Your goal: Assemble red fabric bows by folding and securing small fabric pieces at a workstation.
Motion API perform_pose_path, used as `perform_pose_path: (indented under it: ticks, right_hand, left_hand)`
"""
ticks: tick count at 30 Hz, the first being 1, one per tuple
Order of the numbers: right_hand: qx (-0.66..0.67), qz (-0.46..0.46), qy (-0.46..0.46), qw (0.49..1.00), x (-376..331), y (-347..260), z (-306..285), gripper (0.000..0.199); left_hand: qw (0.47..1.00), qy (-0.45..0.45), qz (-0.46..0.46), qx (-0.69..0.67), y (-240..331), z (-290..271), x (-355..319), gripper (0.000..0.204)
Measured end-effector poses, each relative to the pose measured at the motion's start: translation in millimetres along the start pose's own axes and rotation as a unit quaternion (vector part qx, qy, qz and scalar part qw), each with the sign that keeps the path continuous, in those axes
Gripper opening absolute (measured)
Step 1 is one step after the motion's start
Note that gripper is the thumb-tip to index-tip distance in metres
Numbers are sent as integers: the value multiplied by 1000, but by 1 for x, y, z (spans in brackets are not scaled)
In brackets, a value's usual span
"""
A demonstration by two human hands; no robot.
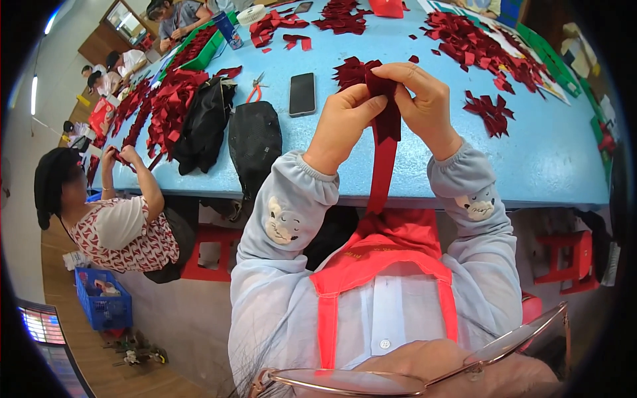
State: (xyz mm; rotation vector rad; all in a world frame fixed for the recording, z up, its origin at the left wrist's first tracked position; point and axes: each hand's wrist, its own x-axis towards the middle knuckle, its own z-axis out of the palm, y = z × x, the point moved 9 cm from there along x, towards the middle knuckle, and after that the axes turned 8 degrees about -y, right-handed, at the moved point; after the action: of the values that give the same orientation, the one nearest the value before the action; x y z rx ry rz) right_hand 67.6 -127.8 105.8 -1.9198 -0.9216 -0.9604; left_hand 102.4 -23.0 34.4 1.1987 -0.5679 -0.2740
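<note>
A dark red velvet ribbon (385, 162) is stretched between my two hands above the near part of the blue table. Its upper end is folded into a loop, and the long tail hangs down over the table edge toward my red apron. My left hand (348, 119) pinches the fold from the left with thumb and forefinger. From the right, my right hand (424, 99) grips the loop near its top, fingers pressed together. Just behind my hands lies a small pile of dark red bows (352, 71), partly hidden by them.
On the blue table (458, 169) are a phone (302, 94), orange-handled snips (256, 87), black cloth bags (255, 142) and a heap of red ribbon pieces (169, 109). More bows (490, 114) lie at right. A co-worker (109, 219) sits at left; a red stool (564, 259) stands at right.
</note>
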Motion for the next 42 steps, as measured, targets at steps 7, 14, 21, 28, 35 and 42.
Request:
perform_pose_path:
  ticks: [7,14,21,28,35,42]
  right_hand:
    - [-40,-31,14,999,-3,-7,-1,31]
    - [208,163,11,965,-25,39,2,38]
    - [377,346,-130,849,-122,55,69,24]
    - [359,429,-126,819,-141,89,62,21]
    - [241,328,-62,911,-133,84,46,13]
    - [283,388,-99,872,-142,79,53,9]
  left_hand:
    - [1000,-6,-23,4,-8,-2,1,18]
    - [995,11,-25,-100,-14,-6,-2,19]
    - [989,6,-26,-143,-23,-12,-8,19]
    - [989,50,-41,-131,-39,-34,-8,19]
    - [990,99,-57,-84,-51,-51,-17,17]
    - [969,97,-58,-218,-65,-47,-33,19]
